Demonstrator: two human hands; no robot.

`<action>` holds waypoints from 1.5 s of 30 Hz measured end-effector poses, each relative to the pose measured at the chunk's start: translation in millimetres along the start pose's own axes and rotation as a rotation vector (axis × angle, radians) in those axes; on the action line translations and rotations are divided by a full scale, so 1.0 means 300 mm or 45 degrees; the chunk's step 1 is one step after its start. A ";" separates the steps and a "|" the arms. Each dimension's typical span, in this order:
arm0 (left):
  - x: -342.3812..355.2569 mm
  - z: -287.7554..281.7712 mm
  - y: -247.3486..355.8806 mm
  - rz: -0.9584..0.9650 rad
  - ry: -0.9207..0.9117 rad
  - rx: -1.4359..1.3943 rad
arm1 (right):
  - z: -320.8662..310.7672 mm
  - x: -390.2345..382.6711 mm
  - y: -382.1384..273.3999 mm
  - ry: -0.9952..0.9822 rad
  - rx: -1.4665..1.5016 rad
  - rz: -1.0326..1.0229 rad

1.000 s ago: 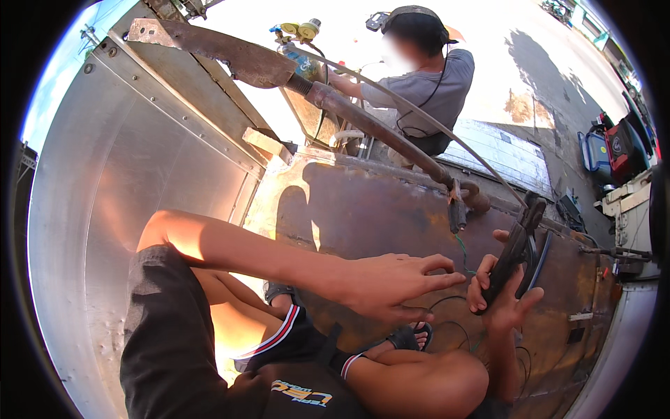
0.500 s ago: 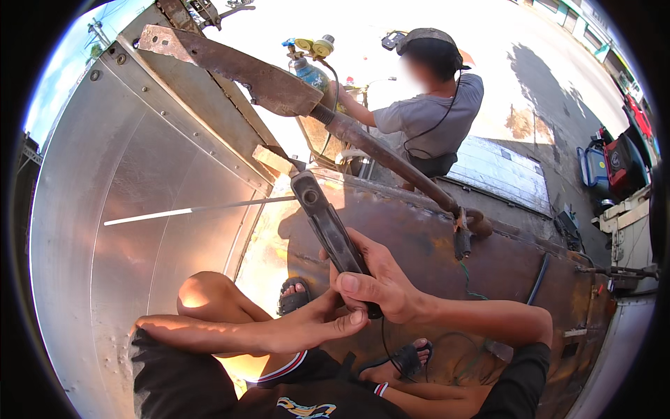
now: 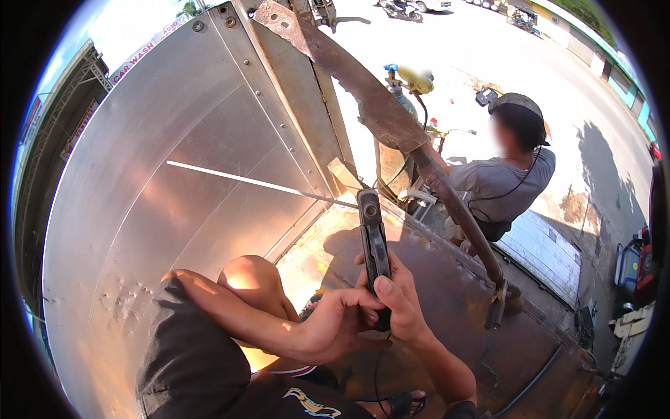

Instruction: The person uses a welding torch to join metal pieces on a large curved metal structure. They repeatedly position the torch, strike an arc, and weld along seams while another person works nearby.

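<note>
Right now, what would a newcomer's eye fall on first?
Probably the black holder at centre, gripped in the right hand with the left hand at its lower end, a thin pale rod jutting left from it. Next, the big rusty bar slanting from top centre down rightward, then the co-worker in grey at upper right.

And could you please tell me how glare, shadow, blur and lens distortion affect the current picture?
Head view: sunlit ground washed out white, a dark shadow at right; head view: the metal wall shows warm glare, its outer edge seemingly bowed by the lens; head view: soft patches blur the yellow gauge and part of the co-worker, while the black holder looks fairly sharp.
</note>
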State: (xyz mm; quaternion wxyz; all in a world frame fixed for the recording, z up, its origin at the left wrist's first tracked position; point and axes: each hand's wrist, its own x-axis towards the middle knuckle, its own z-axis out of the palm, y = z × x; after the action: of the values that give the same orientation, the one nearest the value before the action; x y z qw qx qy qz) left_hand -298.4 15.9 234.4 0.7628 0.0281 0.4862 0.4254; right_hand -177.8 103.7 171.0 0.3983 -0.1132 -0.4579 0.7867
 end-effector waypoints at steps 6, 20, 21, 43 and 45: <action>0.005 -0.020 -0.005 0.078 0.003 -0.008 | 0.015 -0.006 -0.023 0.003 -0.144 0.149; -0.050 0.015 0.228 1.077 -0.189 0.220 | -0.063 -0.096 -0.096 0.243 -0.352 -0.168; -0.058 0.011 0.242 1.141 -0.133 0.235 | -0.066 -0.102 -0.096 0.242 -0.433 -0.192; -0.120 -0.048 0.309 1.183 -0.129 0.112 | -0.045 -0.157 -0.119 0.047 -0.826 -0.294; -0.121 -0.053 0.311 1.164 -0.154 0.062 | -0.043 -0.159 -0.118 0.059 -0.854 -0.268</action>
State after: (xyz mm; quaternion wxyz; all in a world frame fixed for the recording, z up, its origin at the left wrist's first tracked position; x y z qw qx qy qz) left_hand -374.5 44.7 294.8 0.5231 0.2822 0.3883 0.7042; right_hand -120.8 86.3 183.7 0.4282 -0.2078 -0.6909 0.5442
